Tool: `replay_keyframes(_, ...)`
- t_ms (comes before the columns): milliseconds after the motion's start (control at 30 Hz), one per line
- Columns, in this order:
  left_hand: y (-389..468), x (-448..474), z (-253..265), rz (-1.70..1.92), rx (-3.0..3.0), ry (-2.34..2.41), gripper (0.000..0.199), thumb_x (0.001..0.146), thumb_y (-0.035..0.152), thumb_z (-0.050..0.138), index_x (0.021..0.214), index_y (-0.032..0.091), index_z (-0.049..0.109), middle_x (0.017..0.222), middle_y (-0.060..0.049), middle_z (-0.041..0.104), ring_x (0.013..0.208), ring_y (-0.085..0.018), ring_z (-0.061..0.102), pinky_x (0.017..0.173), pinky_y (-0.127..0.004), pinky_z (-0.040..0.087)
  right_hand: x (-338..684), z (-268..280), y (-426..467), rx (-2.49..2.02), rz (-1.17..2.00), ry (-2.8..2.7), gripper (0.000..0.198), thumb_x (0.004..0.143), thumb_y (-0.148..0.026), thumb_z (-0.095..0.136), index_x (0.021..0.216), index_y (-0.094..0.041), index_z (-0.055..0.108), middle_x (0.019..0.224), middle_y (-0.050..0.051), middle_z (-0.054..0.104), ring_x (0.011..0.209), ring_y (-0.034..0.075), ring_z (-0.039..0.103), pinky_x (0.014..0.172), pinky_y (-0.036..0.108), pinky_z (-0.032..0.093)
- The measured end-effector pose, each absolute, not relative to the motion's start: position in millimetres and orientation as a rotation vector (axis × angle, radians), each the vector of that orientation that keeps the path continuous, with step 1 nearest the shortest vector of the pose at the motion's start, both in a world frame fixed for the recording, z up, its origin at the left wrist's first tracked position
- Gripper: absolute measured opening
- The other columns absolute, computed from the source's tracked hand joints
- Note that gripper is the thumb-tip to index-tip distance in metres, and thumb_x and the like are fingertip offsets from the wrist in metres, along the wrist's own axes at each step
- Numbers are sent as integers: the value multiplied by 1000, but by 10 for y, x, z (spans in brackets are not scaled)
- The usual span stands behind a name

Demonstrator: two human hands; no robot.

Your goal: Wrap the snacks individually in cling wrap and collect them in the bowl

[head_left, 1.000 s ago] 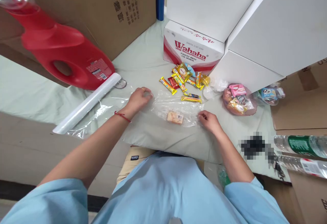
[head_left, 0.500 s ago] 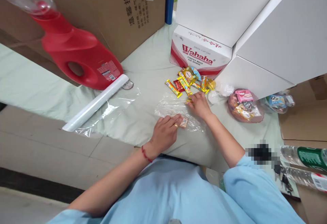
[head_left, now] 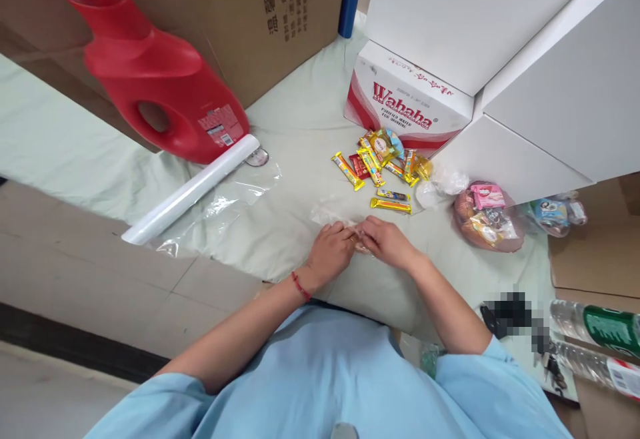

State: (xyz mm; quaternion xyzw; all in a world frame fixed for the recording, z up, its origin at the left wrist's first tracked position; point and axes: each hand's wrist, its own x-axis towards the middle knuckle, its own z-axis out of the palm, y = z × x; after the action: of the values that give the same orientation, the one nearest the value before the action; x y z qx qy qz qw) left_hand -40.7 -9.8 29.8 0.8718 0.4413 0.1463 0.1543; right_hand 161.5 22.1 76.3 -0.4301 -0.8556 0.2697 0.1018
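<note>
My left hand [head_left: 333, 252] and my right hand [head_left: 385, 242] meet over the table cloth, fingers closed on a sheet of clear plastic film [head_left: 327, 211]. Under and between my fingertips shows part of a small brownish wrapped piece [head_left: 363, 245], mostly hidden. Just beyond my right hand two yellow-wrapped snack bars [head_left: 391, 205] lie side by side. Farther off is a pile of wrapped snacks [head_left: 373, 159], yellow, red and blue, against the Wahaha water carton [head_left: 405, 102].
A roll of plastic film [head_left: 193, 189] lies at the left beside a red jug [head_left: 170, 92]. To the right are crumpled clear plastic [head_left: 447, 179], a pink bag of snacks [head_left: 487, 222] and plastic bottles [head_left: 595, 322]. White boxes [head_left: 480, 19] stand behind.
My right hand has left the yellow bars, now lying on the cloth, and come back beside my left hand. Both hands now gather the film over the small piece.
</note>
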Motion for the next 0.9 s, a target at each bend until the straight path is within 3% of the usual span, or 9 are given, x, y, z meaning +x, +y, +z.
replay_keyframes(167,-128,-715,151,811,2328,1167,32,102,19,45,108,23,76,120,-9,78,118,-25,63,107,-48,51,1561,467,-136,-1362,727,-2443,36,105,-20,47,133,-27,68,101,5,63,87,19,61,78,28,50)
replay_keyframes(300,-40,-940,162,1059,1948,1704,32,105,31,43,121,22,69,134,-12,71,128,-27,59,116,-52,46,1462,404,-229,-1520,610,-2516,41,105,-22,49,137,-36,69,102,3,63,81,19,57,70,27,47)
replay_keyframes(400,99,-950,177,911,1751,1996,43,108,42,38,133,18,64,145,-18,62,143,-31,49,123,-56,38,1350,449,-267,-1612,521,-2546,41,106,-23,51,141,-36,69,101,6,64,85,22,56,69,29,44)
replay_keyframes(500,157,-867,188,633,1807,1959,39,102,46,51,120,17,69,151,-19,56,154,-37,36,127,-58,32,1280,494,-309,-1609,483,-2534,43,105,-19,52,144,-33,67,103,8,62,94,24,55,76,31,46)
replay_keyframes(567,132,-793,225,645,1806,1870,26,91,41,65,100,18,71,143,-18,60,146,-38,46,122,-56,39,1269,507,-341,-1578,509,-2517,46,104,-16,52,146,-31,65,105,8,61,96,25,54,82,33,48)
replay_keyframes(633,81,-708,298,780,1723,1749,13,85,32,67,88,20,67,122,-13,68,118,-29,65,105,-46,54,1270,508,-375,-1547,547,-2496,48,103,-14,52,147,-29,64,107,8,60,97,24,54,87,35,49)
replay_keyframes(733,3,-537,446,874,1685,1524,6,88,26,61,88,21,65,94,-3,70,84,-18,68,79,-33,58,1284,501,-431,-1512,596,-2432,42,100,-14,53,138,-25,69,112,10,60,103,26,54,93,39,51)
replay_keyframes(800,-44,-404,525,838,1804,1390,11,94,27,59,94,21,69,96,-4,74,88,-19,70,84,-34,58,1322,508,-469,-1462,658,-2346,36,99,-15,54,129,-22,72,118,13,62,110,28,55,97,42,52)
replay_keyframes(900,-133,-249,548,686,2117,1283,24,102,32,54,109,18,74,121,-11,78,119,-27,69,105,-45,55,1477,552,-518,-1295,871,-2192,30,99,-20,55,120,-23,76,127,13,65,120,28,59,104,45,53)
